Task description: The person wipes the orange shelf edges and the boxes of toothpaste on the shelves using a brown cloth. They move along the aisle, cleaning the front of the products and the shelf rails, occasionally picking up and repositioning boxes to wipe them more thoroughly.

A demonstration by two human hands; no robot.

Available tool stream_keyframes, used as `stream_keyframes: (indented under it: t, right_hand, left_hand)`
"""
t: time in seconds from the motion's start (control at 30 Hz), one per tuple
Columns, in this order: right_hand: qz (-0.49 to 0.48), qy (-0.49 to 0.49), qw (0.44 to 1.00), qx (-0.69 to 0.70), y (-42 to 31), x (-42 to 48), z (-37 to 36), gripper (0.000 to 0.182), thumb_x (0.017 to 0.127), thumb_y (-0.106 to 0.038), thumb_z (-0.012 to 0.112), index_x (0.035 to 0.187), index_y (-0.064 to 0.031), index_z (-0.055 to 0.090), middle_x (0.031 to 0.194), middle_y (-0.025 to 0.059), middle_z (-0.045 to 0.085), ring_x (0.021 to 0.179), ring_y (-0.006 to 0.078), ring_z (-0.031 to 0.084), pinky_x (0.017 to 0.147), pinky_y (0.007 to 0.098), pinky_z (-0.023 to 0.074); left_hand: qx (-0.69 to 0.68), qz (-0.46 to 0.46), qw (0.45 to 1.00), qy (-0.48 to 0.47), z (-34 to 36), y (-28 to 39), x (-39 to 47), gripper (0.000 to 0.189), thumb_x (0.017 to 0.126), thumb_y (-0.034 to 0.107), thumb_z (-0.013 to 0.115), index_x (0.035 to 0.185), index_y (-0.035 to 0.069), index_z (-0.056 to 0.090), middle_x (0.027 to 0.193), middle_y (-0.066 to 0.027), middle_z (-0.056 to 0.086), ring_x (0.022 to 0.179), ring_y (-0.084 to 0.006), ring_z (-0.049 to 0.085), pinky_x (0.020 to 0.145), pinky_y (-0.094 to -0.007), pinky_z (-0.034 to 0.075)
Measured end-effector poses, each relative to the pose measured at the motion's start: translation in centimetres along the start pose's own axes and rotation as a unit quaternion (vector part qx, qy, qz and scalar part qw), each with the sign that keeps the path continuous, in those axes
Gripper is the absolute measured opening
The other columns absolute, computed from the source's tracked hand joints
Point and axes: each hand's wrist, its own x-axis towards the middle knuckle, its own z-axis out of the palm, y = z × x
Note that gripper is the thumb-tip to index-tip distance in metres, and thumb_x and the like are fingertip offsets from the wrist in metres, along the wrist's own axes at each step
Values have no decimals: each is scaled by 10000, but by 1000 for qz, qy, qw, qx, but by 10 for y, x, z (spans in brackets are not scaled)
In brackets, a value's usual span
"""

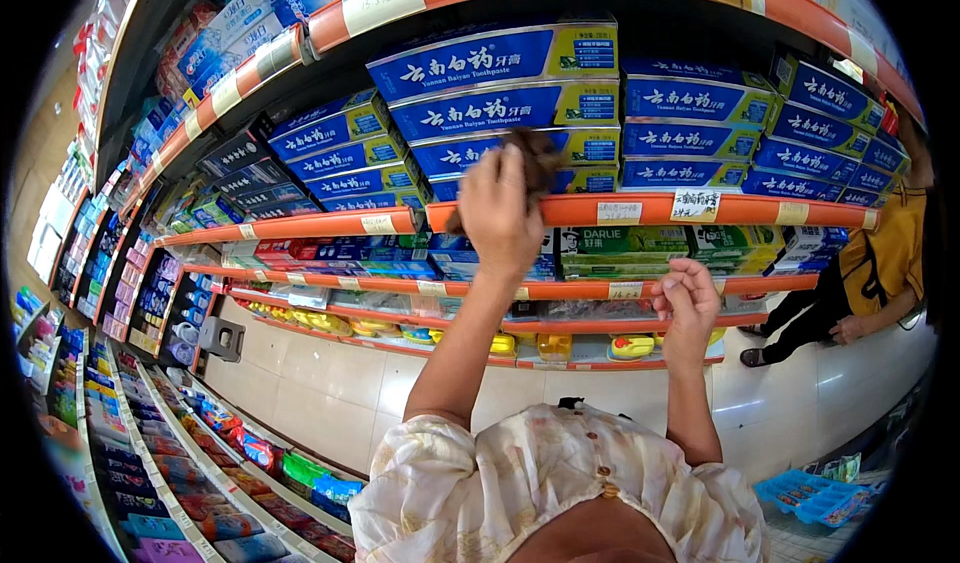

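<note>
My left hand (501, 214) holds a dark brown cloth (531, 164), which lies against the front of a stack of blue toothpaste boxes (495, 61), just above the orange shelf edge (570, 210). The cloth is somewhat blurred, and its lower part hangs by the shelf edge, partly hidden behind the hand. My right hand (686, 296) is raised in front of the lower orange shelf edge, fingers loosely curled, with nothing visible in it. Handwritten price labels (695, 206) are fixed along the shelf edge above it.
More toothpaste stacks (690, 139) fill the same shelf, with green boxes (626, 242) below. A person in a yellow top (885, 251) stands at the right. A grey stool (221, 338) is on the floor at the left. Packed shelves (187, 480) run along the lower left; a blue tray (810, 495) lies lower right.
</note>
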Motion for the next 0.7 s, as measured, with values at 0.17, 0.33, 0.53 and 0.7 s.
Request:
stream_keyframes:
  t: [0.17,0.33,0.53,0.7]
  right_hand:
    - [5,-8,1000,8,2,2,2,171,824,-11,512,994,2,519,707,46,579,538,50,472,441,167,341]
    - [12,-8,1000,4,6,2,3,158,829,-12,518,986,-1,526,710,44,581,541,47,476,451,166,348]
    - [15,11,1000,-3,2,0,0,144,814,-16,508,956,-11,532,695,53,579,526,63,475,451,178,354]
    - [9,22,1000,0,-1,-1,-7,131,811,-7,506,936,-12,544,695,49,576,523,57,470,439,175,350]
  left_hand:
    - [-90,-1,975,-202,-12,19,-16,569,578,-93,617,1132,-15,508,1076,-183,526,939,-351,508,804,-426,434]
    - [-78,-16,997,-20,-30,-7,11,608,578,-97,656,1158,-9,496,1086,-191,554,986,-357,525,833,-407,443]
    - [-97,-194,956,200,-36,-26,67,433,746,-38,644,1149,-33,486,1079,-160,516,998,-275,515,798,-325,467]
    - [-20,-108,971,215,-8,-3,87,516,696,-30,677,1177,-24,489,1107,-195,511,1022,-324,495,832,-392,446]
